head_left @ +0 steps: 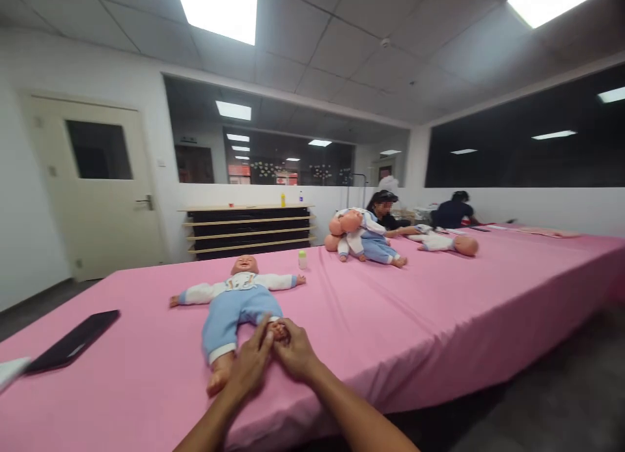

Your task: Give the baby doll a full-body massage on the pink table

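Note:
A baby doll (243, 305) in light blue trousers and a white top with blue cuffs lies on its back, its head toward the far side and its feet toward me. My left hand (254, 355) is closed against the inner side of the doll's foot (280, 331), on the right in view. From the other side, my right hand (297, 352) wraps around the same foot, its thumb close to my left thumb. Part of the foot is hidden by my fingers. The doll's other foot (219, 374) rests free beside my left wrist.
A pink cloth (381, 348) covers the long table. A black tablet-like slab (73, 341) lies at left, and a small green-capped bottle (303, 260) stands beyond the doll. Further back are piled dolls (364, 237), another doll (442, 243) and two people, one (383, 208) by the pile.

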The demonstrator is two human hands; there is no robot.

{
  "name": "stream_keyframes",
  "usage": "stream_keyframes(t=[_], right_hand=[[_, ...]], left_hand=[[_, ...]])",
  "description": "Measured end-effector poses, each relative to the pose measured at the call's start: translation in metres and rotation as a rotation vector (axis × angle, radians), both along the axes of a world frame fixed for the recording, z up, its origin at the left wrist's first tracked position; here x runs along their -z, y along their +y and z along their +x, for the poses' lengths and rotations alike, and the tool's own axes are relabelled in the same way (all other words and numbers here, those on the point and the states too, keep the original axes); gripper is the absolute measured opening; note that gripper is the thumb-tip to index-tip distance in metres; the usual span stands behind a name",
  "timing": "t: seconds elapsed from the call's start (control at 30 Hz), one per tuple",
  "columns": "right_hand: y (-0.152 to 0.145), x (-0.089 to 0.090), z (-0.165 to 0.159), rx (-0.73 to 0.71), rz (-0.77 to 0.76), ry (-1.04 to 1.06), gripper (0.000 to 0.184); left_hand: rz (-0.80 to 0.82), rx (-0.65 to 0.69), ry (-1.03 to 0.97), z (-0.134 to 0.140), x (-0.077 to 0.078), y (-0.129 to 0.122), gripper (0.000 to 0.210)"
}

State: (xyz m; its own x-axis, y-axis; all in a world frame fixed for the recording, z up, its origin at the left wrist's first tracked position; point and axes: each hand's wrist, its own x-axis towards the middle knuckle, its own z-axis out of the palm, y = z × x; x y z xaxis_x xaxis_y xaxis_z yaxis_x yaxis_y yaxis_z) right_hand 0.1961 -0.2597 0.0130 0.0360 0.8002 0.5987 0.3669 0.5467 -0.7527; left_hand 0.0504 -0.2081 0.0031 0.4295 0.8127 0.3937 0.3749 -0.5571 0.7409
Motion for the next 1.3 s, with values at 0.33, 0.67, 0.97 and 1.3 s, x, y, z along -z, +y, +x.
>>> stream_keyframes(t=[0.33, 0.67, 0.97, 1.3], right_hand=[[0.005, 0.002, -0.013, -0.022, -0.01, -0.084, 0.043], [0.011, 0.007, -0.02, 0.091, -0.006, -0.176, 0.045], [0.01, 0.009, -0.02, 0.138, 0.012, -0.276, 0.044], [0.011, 0.008, -0.02, 0.153, 0.082, -0.231, 0.04]], left_hand=[[-0.24, 0.285, -0.465, 0.003, -0.005, 0.0, 0.059], [-0.246, 0.292, -0.544, 0.001, -0.004, 0.005, 0.057], [-0.194, 0.289, -0.478, -0.002, -0.007, 0.005, 0.06], [-0.327, 0.333, -0.576, -0.004, -0.015, -0.002, 0.054]])
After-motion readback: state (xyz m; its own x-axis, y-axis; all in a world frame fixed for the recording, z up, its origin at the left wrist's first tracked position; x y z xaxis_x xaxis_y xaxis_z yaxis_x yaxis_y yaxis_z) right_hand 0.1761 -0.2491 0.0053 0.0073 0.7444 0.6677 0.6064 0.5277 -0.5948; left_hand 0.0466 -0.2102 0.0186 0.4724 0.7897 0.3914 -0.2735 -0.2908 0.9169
